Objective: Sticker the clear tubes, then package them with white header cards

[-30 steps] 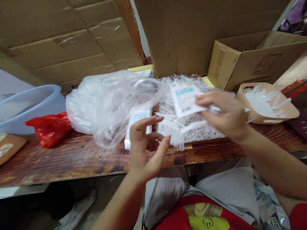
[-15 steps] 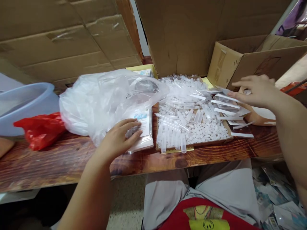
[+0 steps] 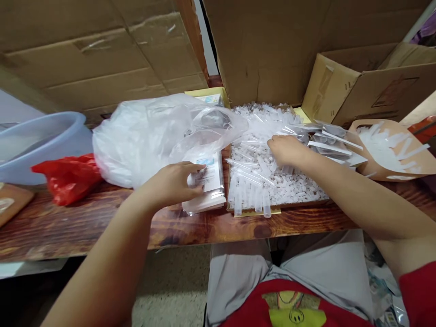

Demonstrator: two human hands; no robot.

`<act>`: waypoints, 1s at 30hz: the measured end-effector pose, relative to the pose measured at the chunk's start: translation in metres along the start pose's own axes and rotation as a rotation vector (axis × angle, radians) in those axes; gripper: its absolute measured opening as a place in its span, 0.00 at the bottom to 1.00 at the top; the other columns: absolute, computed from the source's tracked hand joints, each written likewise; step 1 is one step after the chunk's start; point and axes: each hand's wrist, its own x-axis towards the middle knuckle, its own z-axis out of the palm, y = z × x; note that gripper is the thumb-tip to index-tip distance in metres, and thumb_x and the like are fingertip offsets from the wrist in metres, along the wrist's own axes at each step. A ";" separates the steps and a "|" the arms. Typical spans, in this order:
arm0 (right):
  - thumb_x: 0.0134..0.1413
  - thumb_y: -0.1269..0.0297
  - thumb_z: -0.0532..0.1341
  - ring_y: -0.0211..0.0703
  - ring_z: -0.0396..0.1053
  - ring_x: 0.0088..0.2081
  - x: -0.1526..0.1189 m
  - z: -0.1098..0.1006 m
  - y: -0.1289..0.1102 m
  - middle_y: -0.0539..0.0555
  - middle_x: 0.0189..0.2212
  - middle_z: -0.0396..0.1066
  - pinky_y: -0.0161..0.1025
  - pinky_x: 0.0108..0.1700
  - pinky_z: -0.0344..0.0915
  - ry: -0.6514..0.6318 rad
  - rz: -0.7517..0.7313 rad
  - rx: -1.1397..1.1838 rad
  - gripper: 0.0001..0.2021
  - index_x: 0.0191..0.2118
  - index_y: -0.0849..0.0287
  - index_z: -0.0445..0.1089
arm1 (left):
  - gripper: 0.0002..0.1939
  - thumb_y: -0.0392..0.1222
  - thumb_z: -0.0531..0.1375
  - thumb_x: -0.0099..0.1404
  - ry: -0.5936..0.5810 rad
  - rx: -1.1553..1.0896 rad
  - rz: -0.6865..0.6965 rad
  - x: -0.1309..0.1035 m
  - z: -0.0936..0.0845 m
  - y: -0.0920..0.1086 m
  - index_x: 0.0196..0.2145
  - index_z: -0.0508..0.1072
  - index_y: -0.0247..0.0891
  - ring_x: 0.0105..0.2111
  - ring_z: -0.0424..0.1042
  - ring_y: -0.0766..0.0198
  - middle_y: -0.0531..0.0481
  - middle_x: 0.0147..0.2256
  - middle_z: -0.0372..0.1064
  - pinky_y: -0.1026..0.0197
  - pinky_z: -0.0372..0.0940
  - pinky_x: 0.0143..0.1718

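Observation:
My left hand lies on a stack of printed packets in clear sleeves, thumb and fingers apart. A translucent plastic bag bulges just behind it. My right hand is over a shallow cardboard tray full of small white pieces and clear plastic tubes. Its fingers curl down among the tubes, and whatever they pinch is hidden. Beside my right forearm sits a pile of clear packets with white strips, partly on the tray's right side.
A peach-coloured bin holding white strips stands at the right, before an open cardboard box. On the left are a red plastic bag and a pale blue basin. Tall cardboard lines the back of the wooden table.
My right hand has moved left from the pile of clear packets to the tubes in the tray, and its fingers have curled. My left hand stays on the printed packets.

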 end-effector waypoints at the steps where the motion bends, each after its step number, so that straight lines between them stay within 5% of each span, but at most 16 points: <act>1: 0.52 0.75 0.63 0.57 0.74 0.48 0.002 -0.001 0.001 0.70 0.49 0.73 0.43 0.45 0.67 -0.014 0.006 0.001 0.21 0.53 0.70 0.74 | 0.40 0.50 0.55 0.54 -0.012 0.033 0.012 0.002 -0.002 0.000 0.63 0.73 0.34 0.48 0.77 0.43 0.38 0.53 0.77 0.49 0.68 0.52; 4: 0.51 0.72 0.64 0.58 0.75 0.47 0.002 -0.007 0.004 0.69 0.48 0.74 0.44 0.42 0.67 -0.037 0.009 0.007 0.17 0.49 0.68 0.76 | 0.37 0.47 0.54 0.53 -0.031 0.093 0.046 0.007 -0.007 0.000 0.60 0.75 0.35 0.49 0.76 0.43 0.38 0.51 0.77 0.49 0.68 0.52; 7: 0.56 0.70 0.61 0.58 0.75 0.48 -0.004 -0.015 0.003 0.67 0.49 0.75 0.44 0.43 0.66 0.005 -0.002 0.019 0.16 0.51 0.65 0.74 | 0.36 0.57 0.55 0.57 -0.057 0.045 0.062 0.007 -0.008 -0.005 0.58 0.77 0.37 0.50 0.76 0.42 0.38 0.54 0.75 0.48 0.68 0.53; 10: 0.62 0.66 0.56 0.57 0.73 0.47 -0.011 -0.021 -0.002 0.63 0.50 0.76 0.44 0.42 0.62 0.186 -0.008 0.103 0.19 0.57 0.62 0.68 | 0.42 0.68 0.58 0.54 -0.037 -0.057 0.046 0.004 -0.005 -0.012 0.59 0.76 0.39 0.51 0.76 0.42 0.39 0.57 0.73 0.48 0.67 0.55; 14: 0.65 0.67 0.51 0.54 0.72 0.45 -0.006 -0.017 -0.020 0.62 0.52 0.74 0.43 0.39 0.57 0.337 -0.055 0.278 0.20 0.61 0.61 0.62 | 0.43 0.70 0.61 0.52 0.007 -0.138 0.009 0.002 0.001 -0.018 0.58 0.77 0.40 0.48 0.77 0.44 0.41 0.57 0.73 0.50 0.68 0.54; 18: 0.66 0.72 0.50 0.50 0.72 0.43 0.010 -0.001 -0.039 0.60 0.54 0.72 0.42 0.36 0.55 0.248 -0.131 0.339 0.20 0.61 0.57 0.64 | 0.42 0.68 0.57 0.57 0.026 -0.079 0.059 -0.004 0.003 -0.009 0.59 0.76 0.34 0.51 0.77 0.43 0.37 0.57 0.75 0.48 0.68 0.56; 25: 0.65 0.70 0.54 0.51 0.71 0.45 0.025 0.015 -0.047 0.63 0.53 0.71 0.41 0.38 0.60 0.200 -0.166 0.429 0.18 0.58 0.58 0.68 | 0.34 0.48 0.48 0.63 0.066 0.035 0.014 -0.015 0.010 0.008 0.62 0.74 0.36 0.57 0.74 0.43 0.39 0.60 0.72 0.45 0.67 0.59; 30: 0.59 0.75 0.56 0.50 0.69 0.45 0.023 0.010 -0.044 0.63 0.50 0.71 0.42 0.43 0.62 0.236 -0.200 0.456 0.18 0.55 0.60 0.70 | 0.30 0.46 0.47 0.68 0.305 -0.125 -0.033 -0.020 0.012 0.003 0.60 0.75 0.37 0.58 0.71 0.43 0.40 0.55 0.75 0.44 0.66 0.61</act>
